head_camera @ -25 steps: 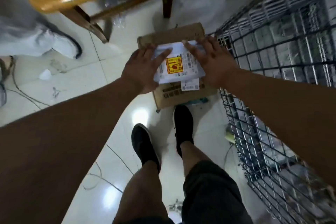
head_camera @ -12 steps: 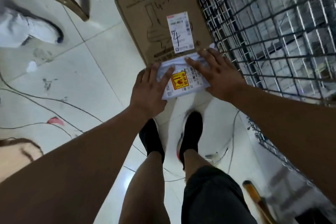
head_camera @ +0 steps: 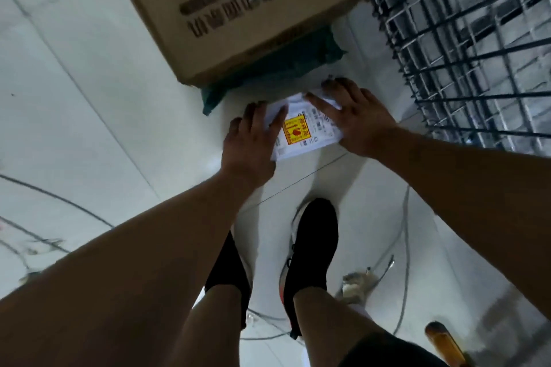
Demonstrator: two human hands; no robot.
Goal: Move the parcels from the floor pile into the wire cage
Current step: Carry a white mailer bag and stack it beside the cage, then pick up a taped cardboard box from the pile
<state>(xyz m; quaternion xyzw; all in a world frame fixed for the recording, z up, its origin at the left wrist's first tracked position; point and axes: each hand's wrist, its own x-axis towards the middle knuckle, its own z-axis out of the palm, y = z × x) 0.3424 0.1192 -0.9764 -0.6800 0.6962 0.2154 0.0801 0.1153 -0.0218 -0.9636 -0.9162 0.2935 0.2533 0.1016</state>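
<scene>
Parcel [head_camera: 301, 131] gripped at both edges by left hand [head_camera: 250, 143] and right hand [head_camera: 357, 119], thumbs on top, kept flat, likely for a clean lift into cage [head_camera: 465, 39].

Three parcels [head_camera: 298, 131], perhaps — one wire cage [head_camera: 477, 53].

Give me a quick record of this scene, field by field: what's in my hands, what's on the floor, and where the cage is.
Held item: white parcel with a yellow sticker
Left hand: grips the parcel's left edge, thumb on top
Right hand: grips the parcel's right side, thumb on top
Floor pile: cardboard box lying on a green bag
Wire cage: to the right, beside the box
Task state: white parcel not yet in the cage
</scene>
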